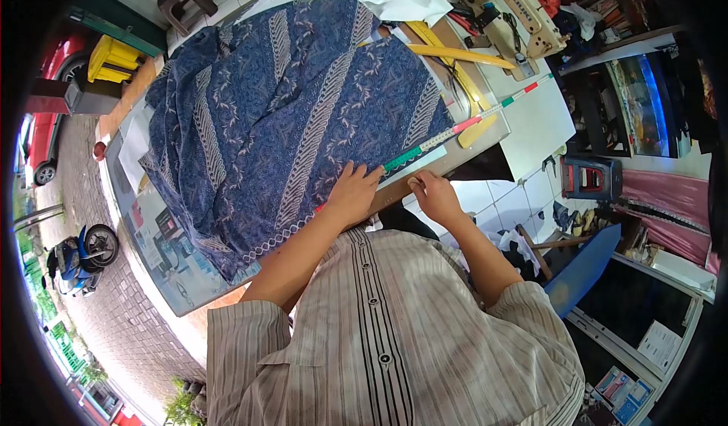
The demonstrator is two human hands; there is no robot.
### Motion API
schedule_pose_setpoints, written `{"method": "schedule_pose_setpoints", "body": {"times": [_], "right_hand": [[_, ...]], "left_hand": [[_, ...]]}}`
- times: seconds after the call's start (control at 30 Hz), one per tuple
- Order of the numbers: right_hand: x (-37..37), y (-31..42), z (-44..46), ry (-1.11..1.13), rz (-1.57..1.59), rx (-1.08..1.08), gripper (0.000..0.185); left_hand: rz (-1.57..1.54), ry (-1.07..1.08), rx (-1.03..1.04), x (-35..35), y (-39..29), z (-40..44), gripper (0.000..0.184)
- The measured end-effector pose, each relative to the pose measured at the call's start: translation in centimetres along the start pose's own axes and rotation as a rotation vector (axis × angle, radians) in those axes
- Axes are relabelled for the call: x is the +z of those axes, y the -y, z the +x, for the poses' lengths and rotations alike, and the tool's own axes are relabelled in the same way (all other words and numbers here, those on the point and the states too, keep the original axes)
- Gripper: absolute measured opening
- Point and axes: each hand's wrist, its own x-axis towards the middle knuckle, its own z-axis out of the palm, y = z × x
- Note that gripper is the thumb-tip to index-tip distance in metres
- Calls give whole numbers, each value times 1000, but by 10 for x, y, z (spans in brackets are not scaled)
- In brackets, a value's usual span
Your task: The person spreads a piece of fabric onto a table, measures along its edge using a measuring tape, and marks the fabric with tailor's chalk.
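Blue patterned fabric [303, 108] lies spread and partly rumpled over the glass-topped table. A measuring tape [455, 129] in green, white and red runs diagonally along the fabric's near edge and on to the right. My left hand [353, 192] rests on the fabric's edge with its fingers fairly flat, touching the near part of the tape. Just right of it, my right hand [431, 197] is closed at the table's edge, its fingertips pinched around a small pale thing I cannot make out.
Yellow curved rulers [462, 54] and white cloth [406, 4] lie beyond the fabric. A sewing machine [523, 17] stands at the upper right. On the right are a dark stool [590, 178] and a blue board [584, 270]. The table's glass edge [171, 297] is at the left.
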Motion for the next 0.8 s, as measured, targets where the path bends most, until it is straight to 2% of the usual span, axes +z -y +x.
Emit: {"method": "schedule_pose_setpoints", "body": {"times": [0.03, 0.1, 0.17, 0.27, 0.4, 0.47, 0.6, 0.73, 0.8], "right_hand": [[1, -8, 3, -5, 0, -10, 14], [1, -21, 9, -159, -126, -286, 14], [-1, -27, 14, -111, -103, -261, 14], [-7, -26, 31, -140, -101, -334, 13], [-1, -21, 54, -34, -92, -526, 12], [6, -17, 63, 41, -69, -618, 11], [12, -16, 69, 92, -142, -638, 7], [11, -17, 72, 169, -150, -675, 7], [17, -16, 74, 285, -19, -588, 7]], "left_hand": [[7, -27, -6, 1, -2, 0, 44], [19, -56, -14, 7, -4, 0, 44], [65, -189, -11, 11, -6, -1, 46], [-18, -176, -148, 12, -12, -2, 48], [-10, -187, -259, 23, -24, -5, 48], [7, -231, -332, 29, -31, -7, 55], [-22, -279, -408, 30, -44, -6, 60], [-57, -223, -536, 28, -57, -1, 61], [-55, -227, -573, 30, -59, -1, 58]]}}
